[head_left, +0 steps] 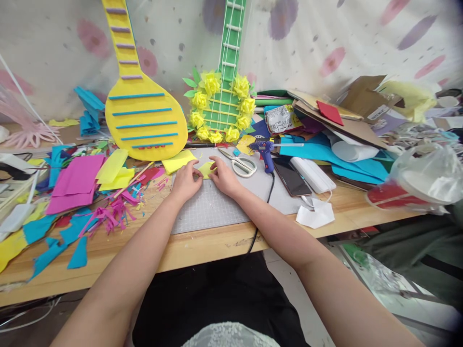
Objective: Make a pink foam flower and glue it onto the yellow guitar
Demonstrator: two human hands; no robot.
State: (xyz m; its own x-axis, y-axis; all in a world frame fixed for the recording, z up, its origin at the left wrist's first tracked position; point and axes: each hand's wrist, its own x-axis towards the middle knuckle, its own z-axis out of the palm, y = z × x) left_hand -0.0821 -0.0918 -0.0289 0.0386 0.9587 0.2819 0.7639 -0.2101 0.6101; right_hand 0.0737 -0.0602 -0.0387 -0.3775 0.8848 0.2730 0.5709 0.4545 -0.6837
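A small piece of yellow crepe paper (206,170) lies between my two hands, over the grey cutting mat (206,209). My left hand (186,182) is at its left edge, thumb and fingers curled in on it. From the right, my right hand (224,178) grips the other edge with bent fingers. A larger folded yellow sheet (178,161) is just behind my left hand. White-handled scissors (243,166) lie beyond my right hand. Nearby sits a blue glue gun (266,155) with a clear glue stick in it.
A yellow paper lute shape (144,120) and a green one with yellow flowers (224,106) lean at the back. Coloured paper scraps (74,183) cover the left side. A phone (291,176), a white power bank (312,174) and a bagged red-and-white tub (398,190) stand right.
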